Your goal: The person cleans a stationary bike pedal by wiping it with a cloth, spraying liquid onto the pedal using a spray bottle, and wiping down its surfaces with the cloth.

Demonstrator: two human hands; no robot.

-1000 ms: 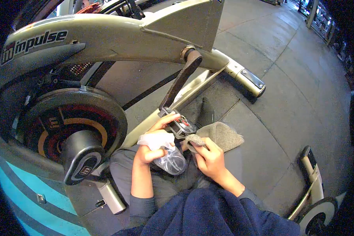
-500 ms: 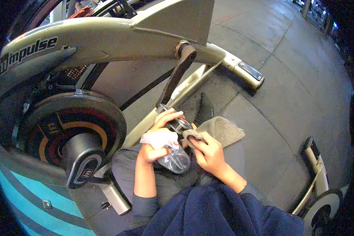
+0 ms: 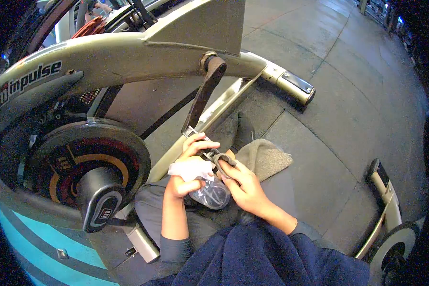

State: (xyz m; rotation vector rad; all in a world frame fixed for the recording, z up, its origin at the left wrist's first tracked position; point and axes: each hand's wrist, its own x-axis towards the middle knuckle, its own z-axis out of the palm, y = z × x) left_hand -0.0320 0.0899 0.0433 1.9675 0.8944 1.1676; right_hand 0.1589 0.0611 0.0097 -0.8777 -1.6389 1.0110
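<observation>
Shifted closer to the left hand (image 3: 179,186), the right hand (image 3: 245,188) pinches a cloth (image 3: 266,160) at the pedal (image 3: 209,154) between them, left fingers curled over pedal and clear bottle (image 3: 211,195), rubbing apparently unfinished.

Left hand (image 3: 181,185) with clear bottle (image 3: 212,194), right hand (image 3: 246,190) with cloth (image 3: 266,159) — both at pedal (image 3: 208,155).

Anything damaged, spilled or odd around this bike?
Possibly: the long dark-brown metal crank arm looks dull and discoloured, perhaps rust or grime, beside the shinier champagne-coloured metal bike frame. No spill is visible.
</observation>
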